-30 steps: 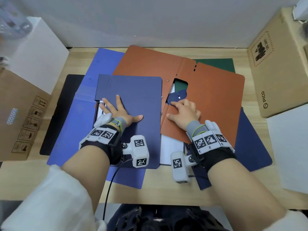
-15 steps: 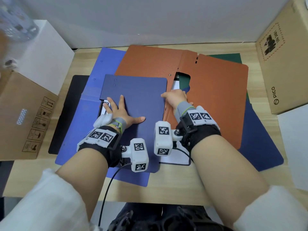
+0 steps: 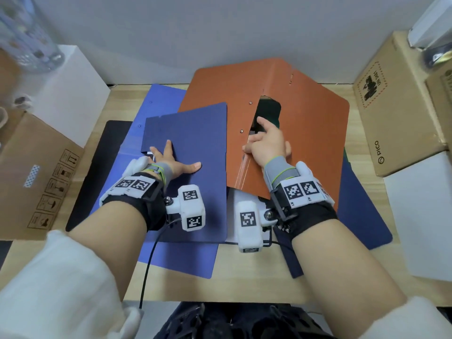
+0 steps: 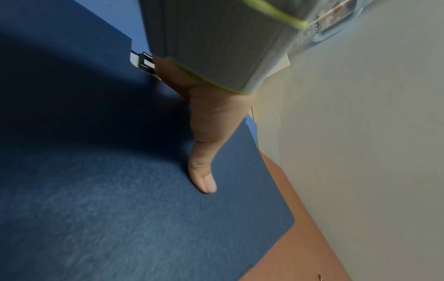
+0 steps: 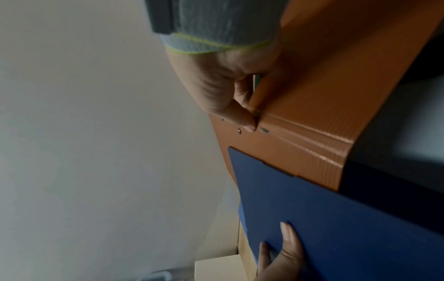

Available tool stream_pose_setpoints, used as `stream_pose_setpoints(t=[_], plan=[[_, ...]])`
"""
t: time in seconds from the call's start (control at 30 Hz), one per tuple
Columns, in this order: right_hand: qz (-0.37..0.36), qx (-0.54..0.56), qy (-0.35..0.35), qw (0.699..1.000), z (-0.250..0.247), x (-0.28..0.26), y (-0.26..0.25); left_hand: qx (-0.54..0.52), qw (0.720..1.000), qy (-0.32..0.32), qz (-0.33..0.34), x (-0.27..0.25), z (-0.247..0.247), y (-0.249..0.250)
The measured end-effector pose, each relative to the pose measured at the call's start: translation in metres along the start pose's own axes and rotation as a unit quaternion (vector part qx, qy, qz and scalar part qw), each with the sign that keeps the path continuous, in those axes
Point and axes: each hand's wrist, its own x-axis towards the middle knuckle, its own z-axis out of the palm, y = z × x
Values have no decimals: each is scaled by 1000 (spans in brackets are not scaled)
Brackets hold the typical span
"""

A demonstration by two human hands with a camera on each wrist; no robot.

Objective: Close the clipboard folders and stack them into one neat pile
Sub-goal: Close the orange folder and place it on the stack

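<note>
Head view: person seated at a wooden desk (image 3: 367,277) w/ several clipboard folders spread in overlapping layers. Left hand (image 3: 171,162) lies flat, fingers straight, pressing on a closed navy folder (image 3: 195,148) at desk centre-left; it grasps nothing. That folder sits on an open lighter blue folder (image 3: 137,192). Right hand (image 3: 266,143) pinches the spine fold of an open orange folder (image 3: 305,123), thumb on top, fingers tucked under through the cut-out, raising the spine so the two covers slope down like a tent. A green folder (image 3: 269,111) shows through the cut-out; another dark blue folder (image 3: 362,216) lies under the orange one at right; a black one (image 3: 97,167) at far left. Cardboard boxes (image 3: 401,106) flank the desk.

Risks, judged: pinch at the fold is small, so the orange covers could slip or flop open; dragging it may shift folders beneath & skew the pile.
</note>
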Motion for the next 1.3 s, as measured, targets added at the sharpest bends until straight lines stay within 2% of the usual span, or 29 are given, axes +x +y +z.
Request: stream_pose_setpoints(t=[0.1, 0.27, 0.33, 0.37, 0.43, 0.53, 0.67, 0.8, 0.9, 1.03, 1.13, 1.2, 1.3], plan=[[-23, 20, 39, 999, -19, -9, -8, -4, 1000, 5, 18, -5, -6, 14], [-66, 52, 72, 994, -50, -14, -21, 74, 995, 3, 65, -20, -10, 44], [-81, 76, 72, 991, -54, -12, -25, 42, 993, -43, 98, -30, -16, 60], [-90, 91, 73, 989, -56, -12, -26, -23, 991, -78, 107, -38, -19, 70], [-107, 111, 65, 986, -58, -14, -31, -179, 968, -149, 97, -58, -31, 87], [-142, 121, 46, 981, -63, -18, -38, -241, 933, -228, 136, -80, -50, 110], [-173, 110, 26, 978, -58, -27, -50, -354, 867, -302, 179, -95, -50, 133], [-201, 127, 15, 971, -52, -37, -61, -405, 846, -298, 179, -102, -48, 143], [-204, 163, 12, 965, -49, -40, -67, -328, 875, -277, 226, -109, -47, 150], [-208, 225, -51, 951, -48, -40, -70, -329, 866, -278, 255, -105, -51, 147], [-170, 231, -87, 954, -45, -36, -63, -354, 874, -254, 213, -87, -55, 127], [-128, 196, -82, 969, -43, -29, -51, -374, 881, -228, 178, -79, -60, 110], [-72, 102, -78, 989, -33, -19, -22, -434, 865, -185, 170, -65, -61, 87]])
